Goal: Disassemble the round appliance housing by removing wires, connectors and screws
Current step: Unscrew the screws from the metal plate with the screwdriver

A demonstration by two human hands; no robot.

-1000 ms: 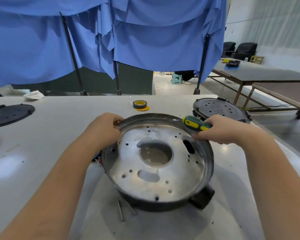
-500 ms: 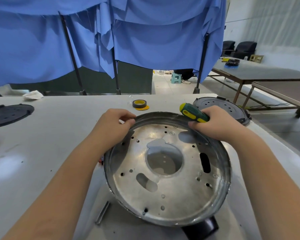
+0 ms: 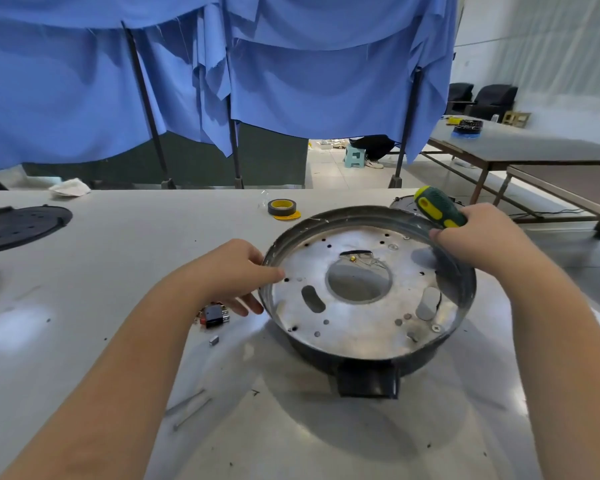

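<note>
The round metal housing (image 3: 361,317) lies open side up on the white table, its black handle block (image 3: 368,379) facing me. Its silver floor has a big centre hole, slots and small screw holes; thin wires (image 3: 359,258) show at a slot behind the centre hole. My left hand (image 3: 229,275) grips the left rim, thumb inside and fingers outside. My right hand (image 3: 478,237) holds a green and yellow screwdriver (image 3: 435,206) and rests on the far right rim; the tool's shaft is hidden.
A small black and red connector (image 3: 213,315) and a tiny metal piece (image 3: 214,339) lie left of the housing. Long metal rods (image 3: 191,410) lie near the front. Tape rolls (image 3: 283,207) sit behind, black round lids at the left (image 3: 18,226) and right rear (image 3: 400,204).
The housing has been turned and set flatter, its handle block now facing me. My left hand slid down the left rim; my right hand moved right with the screwdriver.
</note>
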